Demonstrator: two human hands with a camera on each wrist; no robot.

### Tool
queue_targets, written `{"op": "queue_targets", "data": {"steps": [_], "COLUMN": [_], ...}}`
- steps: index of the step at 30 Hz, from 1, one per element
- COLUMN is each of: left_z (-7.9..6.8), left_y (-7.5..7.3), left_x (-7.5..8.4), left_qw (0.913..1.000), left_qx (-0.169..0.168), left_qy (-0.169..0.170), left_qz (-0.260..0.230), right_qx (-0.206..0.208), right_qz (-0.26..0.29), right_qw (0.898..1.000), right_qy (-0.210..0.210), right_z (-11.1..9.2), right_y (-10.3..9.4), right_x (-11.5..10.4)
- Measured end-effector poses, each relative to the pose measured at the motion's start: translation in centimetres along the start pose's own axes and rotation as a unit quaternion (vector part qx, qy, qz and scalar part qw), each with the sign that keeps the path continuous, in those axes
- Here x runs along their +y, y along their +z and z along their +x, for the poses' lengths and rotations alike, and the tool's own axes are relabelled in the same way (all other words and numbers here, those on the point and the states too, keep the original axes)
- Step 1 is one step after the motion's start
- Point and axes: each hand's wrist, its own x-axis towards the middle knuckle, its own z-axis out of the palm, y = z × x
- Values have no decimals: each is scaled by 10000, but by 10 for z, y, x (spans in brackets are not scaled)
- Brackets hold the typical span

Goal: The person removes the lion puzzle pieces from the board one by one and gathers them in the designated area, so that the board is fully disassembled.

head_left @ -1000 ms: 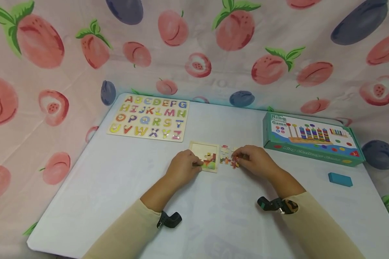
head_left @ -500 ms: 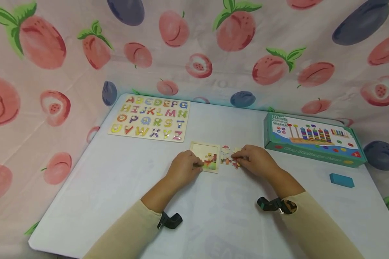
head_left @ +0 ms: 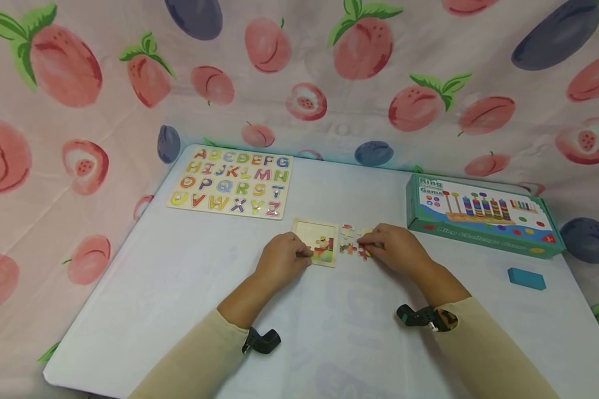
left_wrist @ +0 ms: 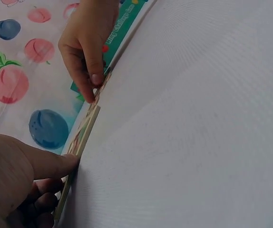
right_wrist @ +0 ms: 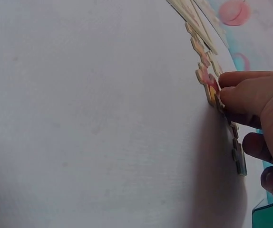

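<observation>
A small wooden jigsaw tray (head_left: 315, 229) lies mid-table, its lower part filled with a coloured cartoon picture and its upper part bare wood. My left hand (head_left: 282, 257) grips the tray's left side; in the left wrist view the thumb (left_wrist: 60, 165) presses on its edge and the other fingers curl beside it. Loose jigsaw pieces (head_left: 348, 246) sit just right of the tray. Over them is my right hand (head_left: 396, 249), thumb and forefinger pinching a red and yellow jigsaw piece (right_wrist: 211, 88) low at the table. That hand partly covers the pieces further right.
An alphabet board (head_left: 229, 182) with coloured letters lies at the back left. At the back right stands a green Ring Challenge Game box (head_left: 484, 213), with a blue block (head_left: 526, 278) in front of it. A fruit-print cloth (head_left: 299, 72) hangs behind the white table (head_left: 179, 310).
My right fingertips have shifted slightly left and up among the loose pieces, and the red piece below them has turned or slid a little. The left hand stays on the tray.
</observation>
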Motion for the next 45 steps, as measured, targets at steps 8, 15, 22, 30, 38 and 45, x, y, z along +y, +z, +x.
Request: {"op": "queue_targets", "data": {"steps": [8, 15, 22, 30, 38, 45], "left_z": [-3, -5, -2, 0, 1, 1], "left_y": [2, -1, 2, 9, 16, 16], "left_x": [-7, -7, -1, 2, 2, 3], "left_qw": [9996, 9983, 9965, 9938, 9927, 9911], "left_qx": [172, 316, 189, 104, 26, 107], "left_qy": [136, 324, 745, 1083, 1167, 1215], "left_qz": [-155, -375, -342, -245, 313, 539], "right_qx": [48, -274, -830, -912, -1065, -1098], "right_qz": [970, 1489, 2357, 2021, 1317, 1117], "right_qw": [9952, 9885, 9683, 9748, 9855, 9876], "right_qy": [123, 47, 58, -239, -117, -74], "right_z": [3, 16, 34, 54, 62, 63], "right_y": [-9, -12, -7, 5, 12, 12], "right_x": [-5, -10, -25, -44, -55, -58]}}
